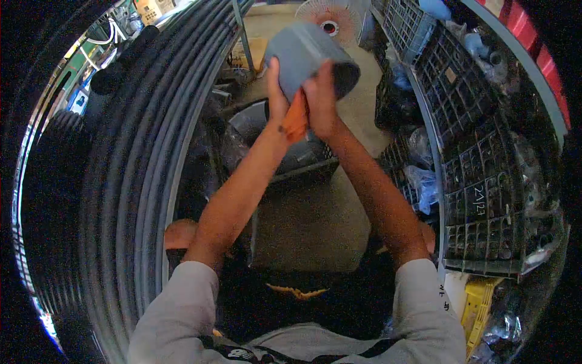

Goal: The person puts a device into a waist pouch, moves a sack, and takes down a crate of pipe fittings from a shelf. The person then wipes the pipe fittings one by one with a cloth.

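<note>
A large grey pipe fitting (303,51) is held up in front of me, its dark round opening facing right. My left hand (277,91) grips its lower left side. My right hand (321,100) is on its lower right side, with fingers slightly blurred. An orange cloth (296,118) hangs between my two hands, seemingly pinched by the right one. Below them a black crate (303,173) holds more grey fittings (251,121).
Long dark pipes (136,133) fill a rack on the left. Black crates (479,188) with fittings line shelves on the right, near a yellow crate (480,306). A fan (329,28) stands ahead, beyond the floor (309,230).
</note>
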Tool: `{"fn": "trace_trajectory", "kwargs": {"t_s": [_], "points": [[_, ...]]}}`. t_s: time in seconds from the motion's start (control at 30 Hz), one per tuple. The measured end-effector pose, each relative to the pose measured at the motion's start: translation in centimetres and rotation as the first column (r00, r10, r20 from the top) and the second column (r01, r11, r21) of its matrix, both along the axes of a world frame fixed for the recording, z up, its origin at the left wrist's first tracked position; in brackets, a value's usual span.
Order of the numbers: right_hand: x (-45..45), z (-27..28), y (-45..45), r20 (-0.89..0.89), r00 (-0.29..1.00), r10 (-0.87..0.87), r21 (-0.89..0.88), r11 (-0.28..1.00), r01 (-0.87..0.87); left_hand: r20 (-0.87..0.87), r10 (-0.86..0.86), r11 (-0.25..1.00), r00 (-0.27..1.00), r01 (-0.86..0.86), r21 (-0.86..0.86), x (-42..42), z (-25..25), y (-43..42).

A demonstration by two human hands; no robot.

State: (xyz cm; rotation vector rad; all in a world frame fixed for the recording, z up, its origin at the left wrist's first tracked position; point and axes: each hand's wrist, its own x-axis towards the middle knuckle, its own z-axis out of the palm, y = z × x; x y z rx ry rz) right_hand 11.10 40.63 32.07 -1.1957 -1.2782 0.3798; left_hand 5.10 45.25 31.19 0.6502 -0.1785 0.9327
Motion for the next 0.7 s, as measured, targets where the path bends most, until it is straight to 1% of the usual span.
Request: {"fn": "trace_trajectory", "kwargs": {"t_s": [0.03,0.07,0.1,0.13,0.17,0.2,0.23,0.3,0.33,0.37,0.4,0.43,0.47,0.5,0.53,0.57,0.6,0.63,0.67,0.7], "points": [[-0.2,-0.4,0.3,-0.196,0.98,0.023,0.035,0.999,-0.016,0.005,0.02,0.999,1.0,-0.02,0.028,0.1,-0.3,0.1],[-0.4,-0.8,0.6,-0.384,0.922,0.05,0.088,0.996,-0.017,-0.074,0.043,0.998,0.996,-0.045,-0.033,-0.1,0.6,-0.2],[-1.0,0.7,-0.8,-0.438,0.894,0.095,-0.046,0.991,-0.128,-0.151,0.06,0.993,0.987,-0.075,-0.091,-0.3,1.7,-0.6],[-0.8,1.5,-1.3,-0.263,0.96,0.094,-0.137,0.982,-0.134,-0.188,0.03,0.988,0.982,-0.058,-0.146,-0.5,2.9,-0.6],[-0.7,2.2,-1.8,-0.074,0.991,0.107,-0.211,0.97,-0.12,-0.221,-0.003,0.978,0.975,-0.043,-0.203,-0.8,4.1,-0.6],[-0.2,2.5,-1.9,0.354,0.933,0.061,-0.19,0.982,0.008,-0.218,-0.08,0.966,0.973,0.022,-0.257,-1.4,5.2,-0.5],[0.2,2.8,-2.1,0.712,0.702,0.0,-0.115,0.986,0.117,-0.215,-0.157,0.947,0.964,0.085,-0.311,-1.9,5.8,-0.4],[0.9,3.5,-2.1,0.694,0.684,0.225,-0.347,0.937,0.045,-0.415,0.06,0.996,0.908,-0.085,-0.042,-1.5,5.3,1.0],[1.1,3.1,-1.9,0.709,0.676,0.203,-0.313,0.949,0.043,-0.483,0.182,0.983,0.856,-0.149,0.106,-1.2,5.1,1.6],[1.2,2.7,-1.8,0.722,0.668,0.179,-0.277,0.96,0.042,-0.491,0.184,0.983,0.851,-0.153,0.104,-1.3,5.4,1.4],[0.8,1.2,-1.6,0.746,0.666,0.021,-0.09,0.994,0.069,-0.501,0.186,0.982,0.845,-0.157,0.1,-1.6,5.8,0.9],[1.0,0.3,-1.4,0.677,0.735,0.016,-0.083,0.995,0.054,-0.511,0.19,0.982,0.838,-0.164,0.096,-1.9,6.1,0.5],[0.4,0.7,-1.7,0.603,0.798,0.013,-0.07,0.997,0.037,-0.468,0.143,0.989,0.872,-0.146,0.031,-2.0,6.2,0.2],[0.3,1.6,-2.1,0.421,0.895,0.147,-0.225,0.973,-0.053,-0.419,0.1,0.992,0.902,-0.125,-0.033,-1.9,6.3,-0.2],[-0.3,2.2,-2.3,0.307,0.939,0.154,-0.223,0.971,-0.087,-0.367,0.059,0.99,0.928,-0.101,-0.095,-1.9,6.3,-0.6],[-0.9,2.8,-2.5,0.187,0.969,0.16,-0.21,0.97,-0.119,-0.279,0.073,0.992,0.958,-0.099,-0.08,-2.0,5.8,-1.1],[-2.0,3.0,-2.3,0.154,0.986,0.067,-0.066,0.996,-0.057,-0.185,0.084,0.993,0.979,-0.098,-0.066,-2.1,4.9,-1.7],[-3.0,3.1,-2.1,0.105,0.994,-0.025,0.075,0.997,0.017,-0.161,0.21,0.976,0.964,-0.217,-0.029,-1.1,3.6,-2.0],[-3.7,3.2,-2.2,-0.001,0.998,-0.064,0.1,0.993,0.064,-0.139,0.334,0.941,0.932,-0.337,0.003,0.0,2.2,-2.2],[-4.4,3.2,-2.2,-0.107,0.989,-0.102,0.121,0.986,0.115,-0.169,0.558,0.829,0.812,-0.555,0.068,2.6,0.3,-2.3]]}}
